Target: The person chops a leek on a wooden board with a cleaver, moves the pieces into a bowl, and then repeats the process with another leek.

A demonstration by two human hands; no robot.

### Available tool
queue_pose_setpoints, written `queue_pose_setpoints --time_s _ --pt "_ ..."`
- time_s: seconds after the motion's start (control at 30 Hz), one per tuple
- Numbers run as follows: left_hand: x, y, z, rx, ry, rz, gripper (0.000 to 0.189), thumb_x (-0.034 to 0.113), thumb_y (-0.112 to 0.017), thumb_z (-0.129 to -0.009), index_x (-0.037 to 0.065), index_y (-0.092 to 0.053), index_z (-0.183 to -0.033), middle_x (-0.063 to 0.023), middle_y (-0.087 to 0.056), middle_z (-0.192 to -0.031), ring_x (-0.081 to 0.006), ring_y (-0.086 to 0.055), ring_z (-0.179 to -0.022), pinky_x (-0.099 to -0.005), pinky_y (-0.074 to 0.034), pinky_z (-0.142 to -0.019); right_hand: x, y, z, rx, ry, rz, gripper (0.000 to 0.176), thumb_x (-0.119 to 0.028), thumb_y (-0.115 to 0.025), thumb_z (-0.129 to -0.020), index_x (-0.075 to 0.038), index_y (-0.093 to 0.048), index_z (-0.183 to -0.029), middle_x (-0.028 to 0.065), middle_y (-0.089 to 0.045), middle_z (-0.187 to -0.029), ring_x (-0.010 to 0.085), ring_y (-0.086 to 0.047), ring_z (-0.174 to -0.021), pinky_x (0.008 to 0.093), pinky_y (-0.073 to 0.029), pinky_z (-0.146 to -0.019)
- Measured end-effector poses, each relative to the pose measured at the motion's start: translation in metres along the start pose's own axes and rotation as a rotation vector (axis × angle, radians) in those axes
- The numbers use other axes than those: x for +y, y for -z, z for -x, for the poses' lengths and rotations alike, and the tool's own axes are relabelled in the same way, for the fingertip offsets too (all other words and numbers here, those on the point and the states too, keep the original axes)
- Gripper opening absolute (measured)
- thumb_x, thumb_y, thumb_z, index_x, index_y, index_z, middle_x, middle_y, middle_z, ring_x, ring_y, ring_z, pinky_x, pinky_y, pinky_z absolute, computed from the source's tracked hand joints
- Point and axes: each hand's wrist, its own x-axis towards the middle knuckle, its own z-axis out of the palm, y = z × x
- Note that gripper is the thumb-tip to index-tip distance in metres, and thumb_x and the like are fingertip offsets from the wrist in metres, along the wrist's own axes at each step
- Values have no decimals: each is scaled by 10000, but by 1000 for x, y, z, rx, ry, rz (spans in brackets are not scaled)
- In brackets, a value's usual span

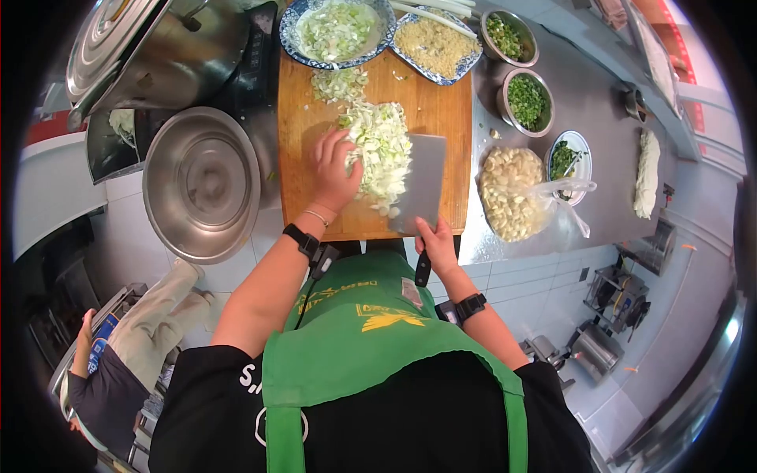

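Note:
A pile of chopped pale green and white vegetable, leek by its look [378,150], lies on the wooden cutting board [303,102]. My left hand [337,169] rests against the pile's left edge, its fingers bent and slightly apart. On the other side, my right hand [438,243] grips the black handle of a cleaver [426,177]. The wide blade lies almost flat beside the pile and touches its right edge. A smaller heap of the same cuttings [339,84] sits farther up the board, below a blue-patterned bowl [290,43] of chopped vegetable.
A patterned dish of minced garlic-like bits [438,47] stands at the board's top right. Metal bowls of chopped greens [527,102], a bag of peeled garlic cloves [512,193] and a white bowl [582,154] are rightward. Left are a large metal basin [201,185] and a seated person [118,370].

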Motion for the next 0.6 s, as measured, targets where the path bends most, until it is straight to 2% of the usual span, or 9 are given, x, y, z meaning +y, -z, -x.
queue_pose_setpoints --time_s 0.13,0.2,0.23,0.3,0.33,0.4,0.43,0.53,0.6 --pt "-12 10 13 115 126 95 347 147 -666 -884 50 -583 -1206 -158 -554 -1394 -375 -456 -1354 -490 -334 -1145 -45 -34 13 -22 21 90 219 -159 -630 -1024 -28 -547 -1179 37 -623 -830 84 -484 -484 274 -387 -430" --pt "-14 12 14 157 171 129 388 159 -654 -912 39 -570 -1272 -168 -546 -1407 -376 -452 -1360 -485 -330 -1151 -56 -39 18 -22 95 407 197 -136 -611 -1020 -7 -552 -1157 112 -646 -874 190 -574 -536 338 -459 -502" --pt "-17 11 14 173 229 137 429 172 -645 -930 30 -551 -1323 -177 -528 -1430 -377 -442 -1371 -481 -320 -1161 -59 -43 18 -25 97 413 197 -136 -611 -1020 -7 -552 -1157 112 -646 -874 190 -574 -536 338 -459 -502" --pt "-19 8 18 194 290 145 469 186 -635 -947 21 -532 -1374 -187 -510 -1453 -379 -433 -1383 -478 -310 -1172 -66 -53 16 58 683 993 175 -114 -600 -1008 5 -561 -1131 193 -660 -900 336 -633 -651 402 -504 -609" --pt "-20 5 19 144 270 162 482 192 -622 -960 14 -517 -1396 -196 -489 -1475 -385 -425 -1391 -472 -308 -1177 -72 -55 19 57 687 996 175 -114 -600 -1008 5 -561 -1131 193 -660 -900 336 -633 -651 402 -504 -609" --pt "-20 2 19 94 247 182 495 198 -609 -974 8 -501 -1418 -204 -469 -1497 -390 -418 -1399 -465 -305 -1183 -80 -57 26 69 672 1028 177 -106 -600 -996 7 -561 -1128 232 -660 -882 448 -618 -769 445 -509 -684" --pt "-17 3 17 116 233 171 508 213 -608 -976 6 -496 -1426 -205 -464 -1505 -388 -419 -1401 -459 -310 -1183 -74 -48 24 68 674 1030 177 -106 -600 -996 7 -561 -1128 232 -660 -882 448 -618 -769 445 -509 -684" --pt "-23 12 6 135 206 144 540 243 -611 -980 5 -480 -1447 -208 -459 -1514 -386 -418 -1408 -455 -320 -1182 -44 -1 20 106 416 746 188 -126 -614 -1008 -1 -561 -1137 157 -649 -760 328 -625 -635 394 -498 -593" --pt "-28 12 2 136 190 134 561 259 -615 -981 5 -471 -1459 -211 -458 -1515 -387 -416 -1412 -458 -325 -1181 -34 22 22 154 81 290 194 -158 -637 -1016 -26 -571 -1143 51 -622 -735 169 -558 -522 315 -446 -497"
